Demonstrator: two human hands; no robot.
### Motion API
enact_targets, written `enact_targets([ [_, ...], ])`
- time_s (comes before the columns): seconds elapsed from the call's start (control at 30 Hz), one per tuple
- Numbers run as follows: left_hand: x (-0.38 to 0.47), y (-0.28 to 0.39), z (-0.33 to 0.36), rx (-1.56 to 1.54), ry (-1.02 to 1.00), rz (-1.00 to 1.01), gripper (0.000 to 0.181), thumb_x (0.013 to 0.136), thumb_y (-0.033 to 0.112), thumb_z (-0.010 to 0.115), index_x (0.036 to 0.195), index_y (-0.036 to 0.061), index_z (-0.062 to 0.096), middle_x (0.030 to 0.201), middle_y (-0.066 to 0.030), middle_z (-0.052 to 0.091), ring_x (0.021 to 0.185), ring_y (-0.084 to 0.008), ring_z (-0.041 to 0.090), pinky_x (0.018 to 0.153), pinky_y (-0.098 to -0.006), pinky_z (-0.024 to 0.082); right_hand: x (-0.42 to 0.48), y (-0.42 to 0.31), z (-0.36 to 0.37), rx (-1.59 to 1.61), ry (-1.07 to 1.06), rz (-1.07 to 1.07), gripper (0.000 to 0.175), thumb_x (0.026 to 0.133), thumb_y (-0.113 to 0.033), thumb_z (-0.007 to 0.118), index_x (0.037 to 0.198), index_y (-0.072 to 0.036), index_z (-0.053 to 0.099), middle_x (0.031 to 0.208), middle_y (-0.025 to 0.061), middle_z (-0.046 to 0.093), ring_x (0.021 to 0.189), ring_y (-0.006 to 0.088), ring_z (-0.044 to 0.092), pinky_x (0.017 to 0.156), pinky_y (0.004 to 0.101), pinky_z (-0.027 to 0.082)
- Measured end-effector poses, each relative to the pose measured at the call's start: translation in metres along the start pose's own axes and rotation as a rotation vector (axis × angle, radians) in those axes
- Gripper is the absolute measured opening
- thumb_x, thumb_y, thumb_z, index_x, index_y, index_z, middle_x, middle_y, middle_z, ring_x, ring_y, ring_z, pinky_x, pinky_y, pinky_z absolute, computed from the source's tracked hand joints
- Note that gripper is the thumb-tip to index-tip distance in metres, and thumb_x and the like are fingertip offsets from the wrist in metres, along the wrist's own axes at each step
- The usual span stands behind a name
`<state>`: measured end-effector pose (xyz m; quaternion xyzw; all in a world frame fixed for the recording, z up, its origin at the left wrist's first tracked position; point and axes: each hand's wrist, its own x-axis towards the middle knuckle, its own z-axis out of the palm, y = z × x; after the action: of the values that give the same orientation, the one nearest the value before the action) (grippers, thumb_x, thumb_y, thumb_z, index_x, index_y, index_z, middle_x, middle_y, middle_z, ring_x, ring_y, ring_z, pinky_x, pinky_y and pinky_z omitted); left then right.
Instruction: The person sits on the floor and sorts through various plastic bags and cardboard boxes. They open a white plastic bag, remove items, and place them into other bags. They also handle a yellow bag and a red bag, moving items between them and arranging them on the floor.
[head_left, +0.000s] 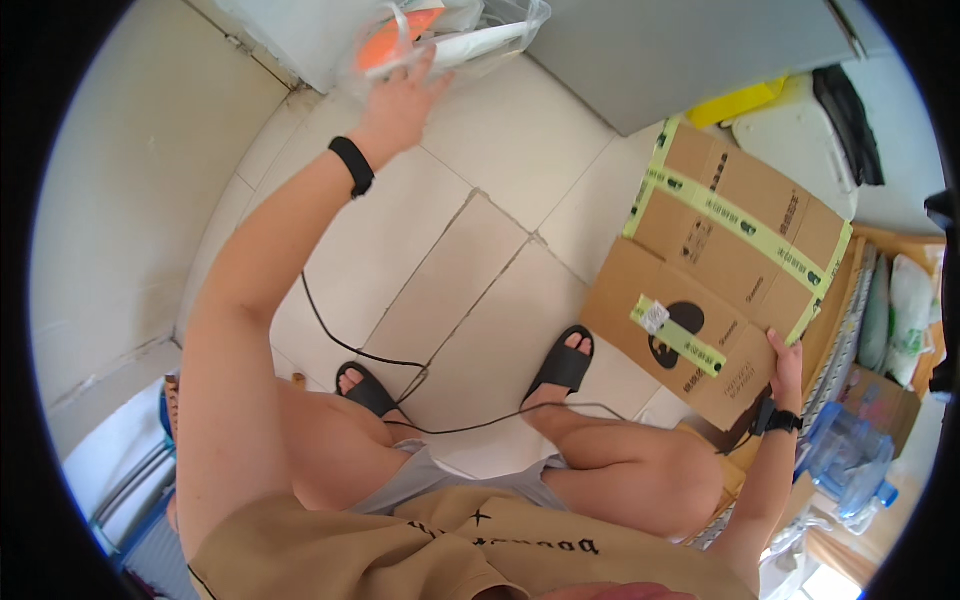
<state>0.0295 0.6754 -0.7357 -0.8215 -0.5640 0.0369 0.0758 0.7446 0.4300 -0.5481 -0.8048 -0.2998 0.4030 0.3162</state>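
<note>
My left hand (401, 105) reaches forward with its fingers spread over a clear plastic bag (529, 26). Inside the bag are an orange item (394, 41) and a flat white item (480, 43). Blur hides whether the fingers press on the bag. On the right, my right hand (786, 367) grips the near edge of a flattened cardboard box (739, 217), thumb on its printed face. Strips of yellow-green tape (739, 214) bearing writing cross the cardboard, which is tilted beside my right foot.
A grey panel (675, 60) stands ahead, beside a white stool (795, 124) with a yellow item (739, 101). Along the right are a wooden-framed shelf (832, 330) and a blue water jug (844, 457). A black cable (480, 427) runs across the tiled floor (480, 262) by my slippers (562, 360).
</note>
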Motion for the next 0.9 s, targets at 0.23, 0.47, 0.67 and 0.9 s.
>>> enact_targets([
  [0.23, 0.010, -0.134, 0.095, -0.035, 0.086, -0.277, 0.081, 0.074, 0.004, 0.078, 0.151, 0.0186, 0.056, 0.174, -0.0116, 0.028, 0.119, -0.0327, 0.062, 0.083, -0.0435, 0.062, -0.017, -0.143, 0.096, -0.558, -0.166, -0.209, 0.023, 0.089, -0.003, 0.081, 0.110, 0.002, 0.074, 0.100, 0.0034, 0.076, 0.089, 0.0135, 0.069, 0.081, 0.0297, 0.055],
  [0.47, -0.030, -0.179, 0.089, -0.130, 0.025, -0.515, 0.076, 0.081, 0.008, 0.074, 0.154, 0.0152, 0.053, 0.173, -0.0122, 0.029, 0.127, -0.0352, 0.059, 0.092, -0.0496, 0.060, 0.022, -0.256, 0.252, -0.862, -0.330, -0.483, 0.031, 0.086, -0.009, 0.084, 0.113, 0.003, 0.075, 0.100, 0.0050, 0.077, 0.088, 0.0120, 0.068, 0.078, 0.0313, 0.056],
  [0.67, -0.043, -0.184, 0.092, -0.268, 0.053, -0.446, 0.085, 0.077, 0.007, 0.078, 0.157, 0.0167, 0.051, 0.175, -0.0120, 0.026, 0.135, -0.0361, 0.055, 0.101, -0.0497, 0.057, 0.114, -0.313, 0.437, -0.847, -0.389, -0.654, 0.041, 0.084, -0.020, 0.087, 0.114, 0.006, 0.075, 0.100, 0.0157, 0.080, 0.089, 0.0229, 0.075, 0.083, 0.0368, 0.059],
  [0.9, -0.066, -0.204, 0.070, -0.453, 0.367, -0.045, 0.082, 0.079, 0.007, 0.080, 0.155, 0.0172, 0.052, 0.170, -0.0126, 0.032, 0.132, -0.0372, 0.058, 0.107, -0.0455, 0.055, 0.146, -0.373, 0.565, -1.104, -0.187, -0.949, 0.045, 0.082, -0.032, 0.087, 0.114, -0.001, 0.078, 0.103, 0.0179, 0.080, 0.095, 0.0310, 0.078, 0.088, 0.0415, 0.059],
])
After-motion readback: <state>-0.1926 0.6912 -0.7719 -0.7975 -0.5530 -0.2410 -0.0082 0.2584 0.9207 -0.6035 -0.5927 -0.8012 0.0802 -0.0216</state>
